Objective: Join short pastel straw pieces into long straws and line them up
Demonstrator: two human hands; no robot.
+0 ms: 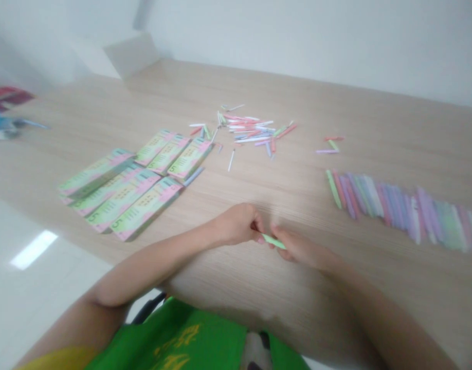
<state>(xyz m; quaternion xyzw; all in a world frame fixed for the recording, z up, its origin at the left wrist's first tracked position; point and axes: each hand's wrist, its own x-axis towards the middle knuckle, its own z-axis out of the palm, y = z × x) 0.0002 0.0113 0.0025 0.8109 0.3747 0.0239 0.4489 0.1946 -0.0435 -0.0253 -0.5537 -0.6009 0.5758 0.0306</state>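
Both of my hands meet over the wooden table [236, 288] near its front edge. My left hand [238, 224] is closed, its fingertips pinching one end of a light green pen [273, 241]. My right hand [300, 249] is closed round the other end of the same pen. The pen lies nearly level between the two hands. A row of pastel pens [405, 208] lies side by side to the right of my right hand. A loose pile of pens and caps [251, 129] sits farther back at the middle.
Several flat pink-and-green packets [131, 180] lie in rows at the left of the table. A few stray pens [330, 145] lie behind the row. Coloured objects [4, 110] sit at the far left edge. A white wall rises behind the table.
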